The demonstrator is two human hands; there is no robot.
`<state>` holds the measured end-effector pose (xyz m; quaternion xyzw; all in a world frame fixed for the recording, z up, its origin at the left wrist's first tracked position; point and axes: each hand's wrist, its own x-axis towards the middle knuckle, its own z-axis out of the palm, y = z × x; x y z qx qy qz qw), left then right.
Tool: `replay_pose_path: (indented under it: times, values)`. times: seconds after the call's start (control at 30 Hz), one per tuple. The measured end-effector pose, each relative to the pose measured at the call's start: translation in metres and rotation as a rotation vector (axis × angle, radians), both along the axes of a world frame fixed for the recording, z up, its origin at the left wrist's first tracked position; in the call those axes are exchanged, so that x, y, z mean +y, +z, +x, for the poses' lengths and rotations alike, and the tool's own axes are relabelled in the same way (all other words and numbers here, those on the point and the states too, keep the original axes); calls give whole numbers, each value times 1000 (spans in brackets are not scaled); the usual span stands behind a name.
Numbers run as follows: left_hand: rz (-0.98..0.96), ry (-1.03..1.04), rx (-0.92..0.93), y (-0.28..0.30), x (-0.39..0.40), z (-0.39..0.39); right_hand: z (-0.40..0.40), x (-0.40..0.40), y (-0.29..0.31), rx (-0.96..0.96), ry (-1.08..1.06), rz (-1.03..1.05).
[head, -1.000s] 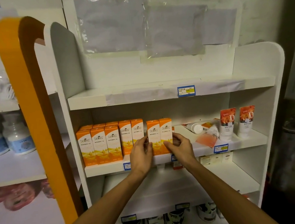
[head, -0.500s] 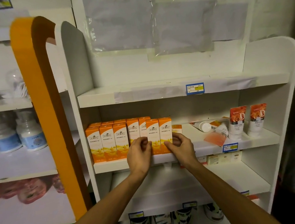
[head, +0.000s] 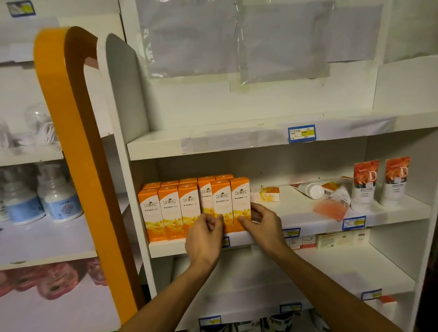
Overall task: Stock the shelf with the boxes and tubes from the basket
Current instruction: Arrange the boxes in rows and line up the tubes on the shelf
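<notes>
Both hands grip the two front boxes at the shelf edge. Left of the grip, boxes stand packed to the side wall — no gap. Right of it the board lies bare up to a flat box behind and fallen tubes farther right — headroom above is open.

You are working in dim, warm indoor light that falls from above and in front, so the white shelf unit is brightest on its front edges while the bays under each board sink into shadow. Glare streaks the plastic sheets taped to the wall. Your wide lens bows the orange upright and side panels, and the bottles at far left look soft and blurred.
</notes>
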<state>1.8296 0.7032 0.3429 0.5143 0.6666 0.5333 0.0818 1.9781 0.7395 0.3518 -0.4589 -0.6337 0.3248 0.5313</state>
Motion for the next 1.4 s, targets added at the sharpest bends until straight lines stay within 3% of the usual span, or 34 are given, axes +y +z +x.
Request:
replay_pose_path:
  times: [0.47, 1.17, 1.4]
  values:
    - [-39, -66, -104, -7, -4, -16, -28, 4, -5, -95, -64, 8]
    - [-49, -52, -97, -12, -4, -27, -63, -7, -12, -171, -160, 15]
    - [-70, -94, -152, -7, -6, -27, -56, 6, -4, -165, -71, -40]
